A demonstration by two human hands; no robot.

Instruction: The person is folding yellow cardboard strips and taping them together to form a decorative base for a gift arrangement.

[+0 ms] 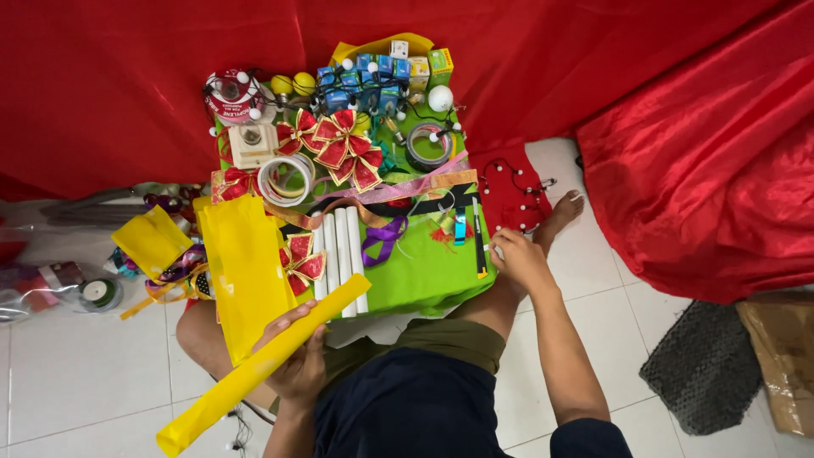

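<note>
My left hand (297, 360) grips a long yellow paper roll (254, 369) that runs from the lower left up toward the white tubes (341, 254). My right hand (520, 259) rests by my shin at the right edge of a green board (424, 271), its fingers curled; whether it holds anything is hidden. On the board lie red and gold bows (339, 144), a roll of clear tape (285, 180), a grey tape roll (428, 144), a purple ribbon (381, 237), small blue boxes (360, 80) and a wide yellow sheet (246, 263).
Red satin cloth (678, 127) covers the back and right. A string of white bulbs (513, 182) lies on it. A folded yellow paper (153, 240) and a green ribbon spool (100, 293) sit at left on white tiles. A grey mat (704, 365) and cardboard (780, 356) lie at right.
</note>
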